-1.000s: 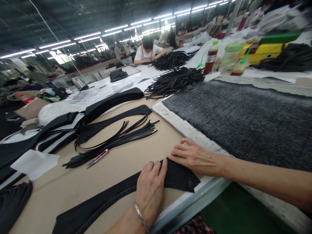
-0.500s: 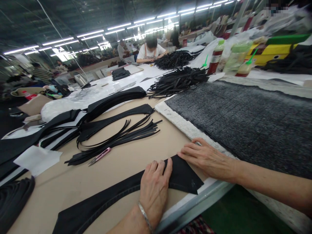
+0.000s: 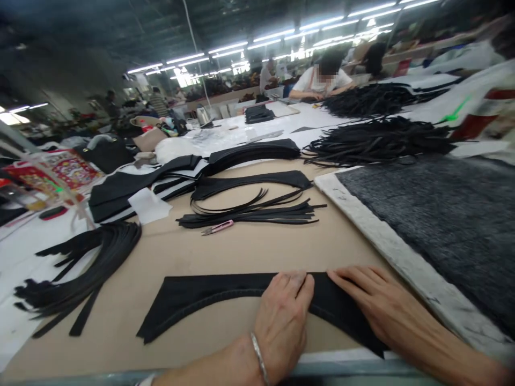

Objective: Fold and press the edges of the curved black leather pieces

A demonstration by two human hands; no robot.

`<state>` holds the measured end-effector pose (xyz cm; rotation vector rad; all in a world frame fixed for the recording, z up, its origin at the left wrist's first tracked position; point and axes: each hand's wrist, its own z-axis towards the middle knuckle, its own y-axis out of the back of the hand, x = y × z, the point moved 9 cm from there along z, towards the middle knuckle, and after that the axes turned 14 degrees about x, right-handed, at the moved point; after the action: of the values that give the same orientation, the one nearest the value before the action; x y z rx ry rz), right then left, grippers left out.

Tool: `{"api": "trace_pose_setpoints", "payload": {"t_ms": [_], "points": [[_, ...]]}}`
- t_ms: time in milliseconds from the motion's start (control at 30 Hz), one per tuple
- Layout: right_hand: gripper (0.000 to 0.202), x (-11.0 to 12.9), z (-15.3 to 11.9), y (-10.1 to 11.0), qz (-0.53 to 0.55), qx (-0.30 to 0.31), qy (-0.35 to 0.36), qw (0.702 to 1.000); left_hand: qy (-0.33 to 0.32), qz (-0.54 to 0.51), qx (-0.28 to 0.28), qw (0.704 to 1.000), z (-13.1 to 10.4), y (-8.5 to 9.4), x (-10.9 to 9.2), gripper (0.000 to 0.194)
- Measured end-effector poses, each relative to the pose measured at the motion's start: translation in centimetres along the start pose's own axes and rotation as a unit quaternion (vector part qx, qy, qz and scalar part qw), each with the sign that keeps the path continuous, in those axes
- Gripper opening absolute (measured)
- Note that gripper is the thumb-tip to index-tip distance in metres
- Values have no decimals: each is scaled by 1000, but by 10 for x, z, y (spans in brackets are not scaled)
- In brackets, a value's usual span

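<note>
A curved black piece (image 3: 209, 289) lies on the beige work surface near the front edge, its arch facing me. My left hand (image 3: 285, 311), with a silver bracelet at the wrist, rests on the middle of the piece, fingers bent and pressed together on its upper edge. To the right, my right hand (image 3: 370, 295) lies along the same piece, its fingers extended and touching the top edge. Further back are a second curved black piece (image 3: 249, 183), a bundle of thin black strips (image 3: 261, 215) and pink thread snips (image 3: 218, 228).
A dark speckled mat on a pale board (image 3: 362, 230) borders the right side. Coiled black strips (image 3: 108, 252) lie at the left. Stacked black pieces (image 3: 253, 153) and a strip heap (image 3: 382, 142) stand behind. A person (image 3: 322, 80) works across the table.
The view has turned left. The black piece now lies more level across the view, and both hands remain on it, the right one further along its right part.
</note>
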<state>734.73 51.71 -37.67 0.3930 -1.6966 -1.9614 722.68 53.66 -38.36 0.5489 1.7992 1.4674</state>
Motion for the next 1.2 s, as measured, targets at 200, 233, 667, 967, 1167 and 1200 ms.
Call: {"api": "trace_pose_setpoints", "payload": {"t_ms": [200, 233, 667, 967, 1167, 1200], "points": [[44, 18, 25, 4, -21, 2, -2, 1000, 94, 9, -9, 996, -23, 1, 34, 44], [45, 25, 32, 0, -12, 9, 3, 1000, 98, 16, -10, 995, -23, -3, 35, 41], [56, 49, 46, -31, 2, 33, 39, 999, 143, 98, -33, 984, -82, 11, 76, 40], [60, 52, 45, -27, -50, 11, 53, 997, 188, 136, -30, 972, -142, 31, 129, 42], [69, 43, 35, -47, -63, 22, 69, 995, 252, 90, -83, 960, -168, 48, 155, 35], [71, 40, 34, -53, -64, 29, 68, 995, 256, 87, -87, 959, -167, 49, 155, 35]]}}
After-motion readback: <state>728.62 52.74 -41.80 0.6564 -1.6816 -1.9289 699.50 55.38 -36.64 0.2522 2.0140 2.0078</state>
